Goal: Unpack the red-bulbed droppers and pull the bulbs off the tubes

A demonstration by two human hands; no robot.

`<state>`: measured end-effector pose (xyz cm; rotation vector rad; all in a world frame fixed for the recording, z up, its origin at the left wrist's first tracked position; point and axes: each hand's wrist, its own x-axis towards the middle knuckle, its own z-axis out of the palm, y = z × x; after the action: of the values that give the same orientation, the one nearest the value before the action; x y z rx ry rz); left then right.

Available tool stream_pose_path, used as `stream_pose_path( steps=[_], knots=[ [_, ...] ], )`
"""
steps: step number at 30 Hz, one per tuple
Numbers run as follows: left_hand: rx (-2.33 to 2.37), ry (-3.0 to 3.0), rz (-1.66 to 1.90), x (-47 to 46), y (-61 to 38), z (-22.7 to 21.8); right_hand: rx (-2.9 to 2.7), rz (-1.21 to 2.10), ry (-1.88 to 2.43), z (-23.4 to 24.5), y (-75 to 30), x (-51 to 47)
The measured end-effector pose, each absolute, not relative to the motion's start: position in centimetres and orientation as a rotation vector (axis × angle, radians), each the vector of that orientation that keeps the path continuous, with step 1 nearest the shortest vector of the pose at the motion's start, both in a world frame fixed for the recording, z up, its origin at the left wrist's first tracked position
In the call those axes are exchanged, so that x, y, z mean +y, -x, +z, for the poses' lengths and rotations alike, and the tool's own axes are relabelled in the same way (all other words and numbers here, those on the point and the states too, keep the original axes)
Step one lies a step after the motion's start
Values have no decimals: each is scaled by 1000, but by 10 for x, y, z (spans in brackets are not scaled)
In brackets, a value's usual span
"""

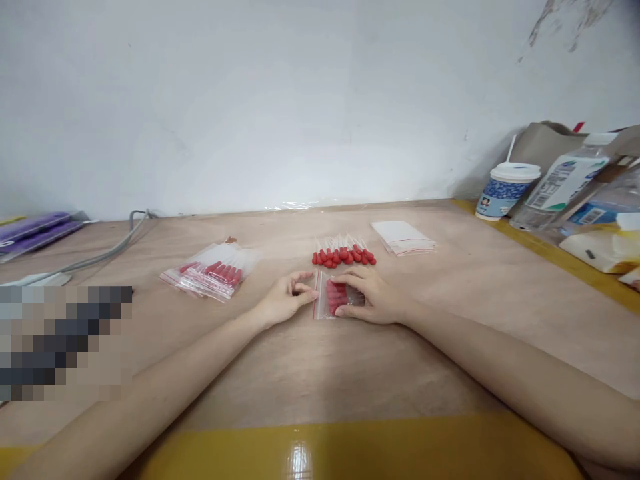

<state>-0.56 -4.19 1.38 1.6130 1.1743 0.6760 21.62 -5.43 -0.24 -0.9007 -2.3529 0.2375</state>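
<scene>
A small clear zip bag (323, 305) with a red line along its left edge lies flat on the table before me. Several red-tipped sticks (337, 297) are inside it, their heads toward the bag's mouth. My right hand (375, 295) holds the bag from the right, thumb and fingers on either side of the red heads. At the mouth edge is my left hand (289, 298), its fingers curled and its thumb tip on the zip strip. Just beyond lies a row of loose red-tipped sticks (345, 255), heads facing me.
Filled zip bags (213, 270) are piled at left. Flat bags (403, 238) lie stacked at back right. A paper cup (507, 191), a plastic bottle (563, 180) and wrappers crowd the right edge. Purple packets (37, 232) and a grey cable (113, 251) are at far left.
</scene>
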Motion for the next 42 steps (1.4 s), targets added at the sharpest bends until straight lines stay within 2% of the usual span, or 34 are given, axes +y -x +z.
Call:
stream_pose_path(
  steps=[6, 19, 25, 35, 42],
  knots=[
    [1129, -1550, 701, -41, -2, 13, -2288, 263, 962, 4, -215, -54],
    [957, -1706, 640, -40, -5, 6, -2521, -401, 694, 18, -192, -44],
    [1010, -1704, 650, -40, -3, 8, -2378, -625, 520, 8, -195, -35],
    [1160, -1712, 719, -43, -7, 12, -2312, -602, 401, 5, -195, -38],
    [1296, -1930, 885, -41, -2, 4, -2241, -322, 490, 7, -199, -42]
  ],
)
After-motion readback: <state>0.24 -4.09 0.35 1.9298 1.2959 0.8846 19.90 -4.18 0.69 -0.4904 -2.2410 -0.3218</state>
